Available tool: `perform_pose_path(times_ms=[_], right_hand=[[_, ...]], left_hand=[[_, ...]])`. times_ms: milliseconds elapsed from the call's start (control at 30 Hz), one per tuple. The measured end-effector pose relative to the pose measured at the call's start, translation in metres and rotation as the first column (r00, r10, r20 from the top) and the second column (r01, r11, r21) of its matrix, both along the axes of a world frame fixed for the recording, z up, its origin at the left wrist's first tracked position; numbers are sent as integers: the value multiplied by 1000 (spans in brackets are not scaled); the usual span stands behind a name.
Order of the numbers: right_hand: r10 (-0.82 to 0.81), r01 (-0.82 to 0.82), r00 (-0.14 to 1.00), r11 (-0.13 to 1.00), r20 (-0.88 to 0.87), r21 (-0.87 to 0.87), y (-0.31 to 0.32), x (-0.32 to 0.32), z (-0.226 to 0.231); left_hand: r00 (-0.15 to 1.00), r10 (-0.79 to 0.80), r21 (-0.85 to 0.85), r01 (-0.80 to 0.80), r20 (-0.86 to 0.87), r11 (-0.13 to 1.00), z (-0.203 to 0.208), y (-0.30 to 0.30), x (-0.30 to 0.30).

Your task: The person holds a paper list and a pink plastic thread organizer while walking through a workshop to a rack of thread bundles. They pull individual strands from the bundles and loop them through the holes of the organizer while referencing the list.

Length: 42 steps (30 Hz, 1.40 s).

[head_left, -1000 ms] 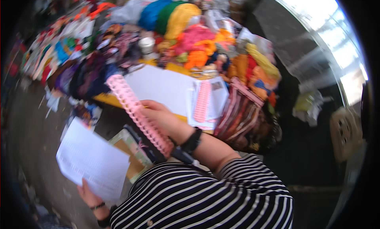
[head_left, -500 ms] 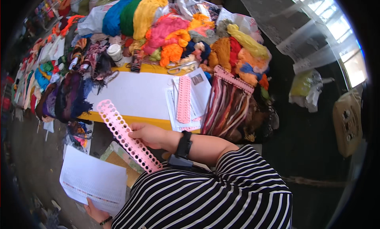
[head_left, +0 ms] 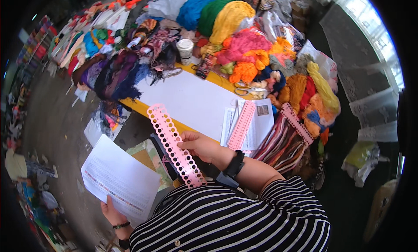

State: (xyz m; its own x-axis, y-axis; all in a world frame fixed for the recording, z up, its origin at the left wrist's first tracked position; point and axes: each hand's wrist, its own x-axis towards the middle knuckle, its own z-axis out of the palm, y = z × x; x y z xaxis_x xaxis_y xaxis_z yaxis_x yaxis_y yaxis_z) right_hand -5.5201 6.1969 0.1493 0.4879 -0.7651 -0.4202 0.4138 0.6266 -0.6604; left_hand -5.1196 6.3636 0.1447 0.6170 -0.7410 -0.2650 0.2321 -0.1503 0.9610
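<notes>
My right hand (head_left: 198, 145) pinches the edge of a long pink thread organizer strip (head_left: 172, 141), punched with rows of round holes and bearing no thread. The strip slants in front of my chest, its lower end by my striped shirt. Lower left, my left hand (head_left: 114, 213) grips printed paper (head_left: 122, 175) by its lower edge, tilted and covered in small rows with a coloured band. On the table, a second pink strip (head_left: 241, 125) lies over printed sheets (head_left: 261, 121). Beside it, another pink strip (head_left: 296, 123) carries hanging threads (head_left: 281, 147) in reds, browns and whites.
A yellow-edged table with a white top (head_left: 187, 99) stands ahead. Bright skeins (head_left: 241, 47) heap along its far side, and dark purple ones (head_left: 115, 75) at its left. Scissors (head_left: 246, 90) and a white tub (head_left: 185, 49) are there too. A curtain (head_left: 370, 86) hangs right.
The view has turned, so the table and yarn appear farther right. My left hand and the paper sit higher in view. Both hands keep their holds.
</notes>
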Motion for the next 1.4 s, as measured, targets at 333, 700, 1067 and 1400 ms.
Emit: perform_pose_path(times_ms=[333, 700, 1067, 1400], right_hand=[[116, -116, 993, 993, 3, -38, -14, 26, 13], [264, -277, 960, 939, -90, -205, -9, 97, 56], [248, -644, 724, 576, -643, -503, -31, 167, 13], [452, -722, 682, 539, -575, -433, -18, 261, -29]], left_hand=[[999, 48, -105, -49, -10, 993, -11, 22, 15], [975, 216, -186, -220, -43, 958, 1, 59, 50], [904, 417, -56, -423, -92, 905, -16, 83, 58], [836, 543, 1, -545, -79, 838, -79, 102, 121]])
